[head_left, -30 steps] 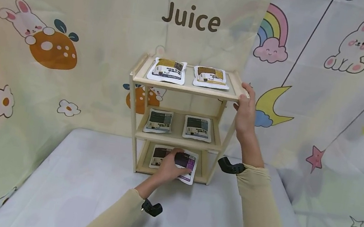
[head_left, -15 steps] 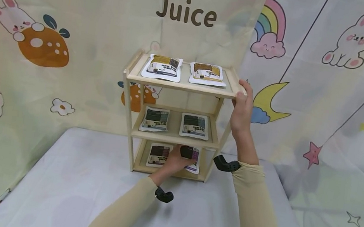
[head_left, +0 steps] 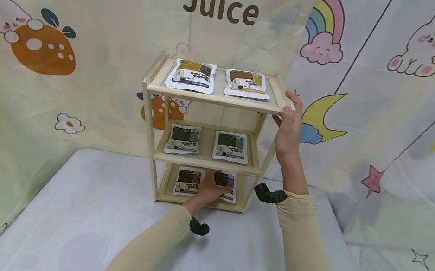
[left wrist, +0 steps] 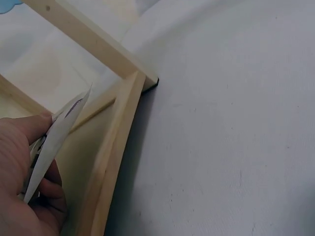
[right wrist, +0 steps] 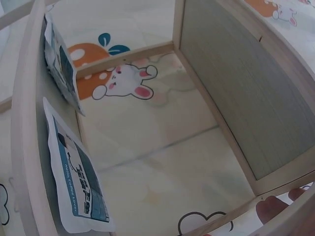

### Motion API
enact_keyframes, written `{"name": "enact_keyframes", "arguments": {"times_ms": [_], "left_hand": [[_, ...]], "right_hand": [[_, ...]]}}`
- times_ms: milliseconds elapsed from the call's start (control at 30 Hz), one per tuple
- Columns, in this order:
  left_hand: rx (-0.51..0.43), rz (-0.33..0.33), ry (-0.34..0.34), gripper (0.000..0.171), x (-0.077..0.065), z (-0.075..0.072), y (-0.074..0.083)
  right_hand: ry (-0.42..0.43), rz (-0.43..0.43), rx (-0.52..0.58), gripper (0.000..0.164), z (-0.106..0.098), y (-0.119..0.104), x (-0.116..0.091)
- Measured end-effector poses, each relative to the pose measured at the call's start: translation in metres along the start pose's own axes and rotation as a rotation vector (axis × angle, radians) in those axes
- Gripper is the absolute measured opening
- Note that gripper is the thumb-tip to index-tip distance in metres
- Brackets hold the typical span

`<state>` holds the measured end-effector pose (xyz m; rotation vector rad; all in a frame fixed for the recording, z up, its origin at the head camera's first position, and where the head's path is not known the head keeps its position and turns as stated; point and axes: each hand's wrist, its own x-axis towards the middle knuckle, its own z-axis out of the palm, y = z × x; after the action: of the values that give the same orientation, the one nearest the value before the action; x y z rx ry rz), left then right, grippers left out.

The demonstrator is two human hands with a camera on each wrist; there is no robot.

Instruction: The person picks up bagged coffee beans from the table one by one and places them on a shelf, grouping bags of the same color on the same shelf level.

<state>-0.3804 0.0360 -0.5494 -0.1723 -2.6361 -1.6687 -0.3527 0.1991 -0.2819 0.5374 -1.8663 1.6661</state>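
Note:
On the bottom tier of a three-tier wooden shelf [head_left: 214, 100], my left hand [head_left: 208, 191] holds a white pouch with a dark and purple label [head_left: 231, 180]. The left wrist view shows the pouch [left wrist: 56, 140] edge-on and tilted, pinched between thumb and fingers over the tier's board. To its left lies another pouch [head_left: 188, 182], with a dark label. My right hand [head_left: 288, 136] grips the right end of the top tier. In the right wrist view its fingertips [right wrist: 270, 209] show at the frame's edge.
Two yellow-brown labelled pouches, left [head_left: 191, 75] and right [head_left: 247, 84], lie on the top tier. Two teal-labelled pouches, left [head_left: 182, 139] and right [head_left: 231, 147], are on the middle tier. The shelf stands on a white-covered table [head_left: 104, 212] against a printed cloth [head_left: 121, 46].
My left hand has moved the purple-labelled pouch farther back into the bottom tier; its lower edge earlier overhung the front rail. My right hand keeps its grip. The head view has shifted slightly.

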Motion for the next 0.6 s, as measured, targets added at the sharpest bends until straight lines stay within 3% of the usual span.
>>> {"name": "enact_keyframes", "arguments": {"times_ms": [400,600], "left_hand": [[0.043,-0.028,-0.006,0.077,0.0035,0.0007,0.0027],[0.072,-0.032,-0.044,0.074,0.0016,0.0029,0.0031]], "right_hand": [[0.013,0.043,-0.016,0.053,-0.0009,-0.0041,-0.0007],[0.008,0.043,0.005,0.053,0.0003,-0.0033,-0.0011]]}}
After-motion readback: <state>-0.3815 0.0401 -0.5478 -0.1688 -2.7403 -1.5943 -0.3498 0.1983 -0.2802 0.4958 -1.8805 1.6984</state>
